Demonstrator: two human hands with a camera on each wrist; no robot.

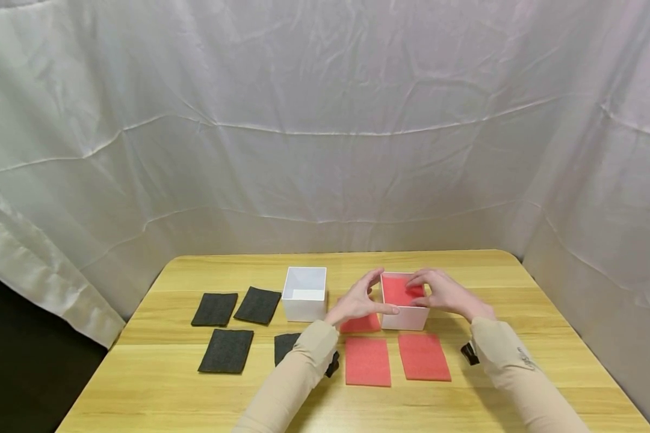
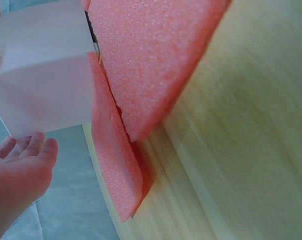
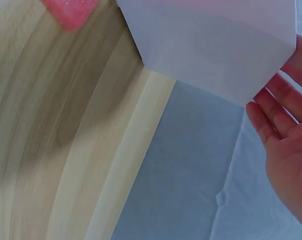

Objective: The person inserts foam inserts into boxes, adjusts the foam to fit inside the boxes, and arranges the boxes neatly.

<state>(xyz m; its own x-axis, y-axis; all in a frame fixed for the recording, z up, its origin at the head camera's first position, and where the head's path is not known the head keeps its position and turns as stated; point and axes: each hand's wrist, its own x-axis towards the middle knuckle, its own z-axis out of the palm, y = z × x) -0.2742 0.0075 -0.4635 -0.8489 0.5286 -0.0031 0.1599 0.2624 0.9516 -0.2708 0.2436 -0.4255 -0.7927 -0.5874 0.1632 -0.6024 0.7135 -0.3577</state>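
Beige sleeves [image 1: 520, 370] — left grip [image 1: 355, 302] loose beside white box [image 1: 404, 319]; right grip [image 1: 451, 293] at red sheet [image 1: 396, 290] inside — pinch unclear.

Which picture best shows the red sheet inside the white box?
The head view: it looks down into the white box, where the red sheet shows. Both wrist views show just the box's outside; that sheet can't be made out.

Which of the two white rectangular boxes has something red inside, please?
The right white box: a red rectangular foam sheet shows inside, while the left box shows only white.
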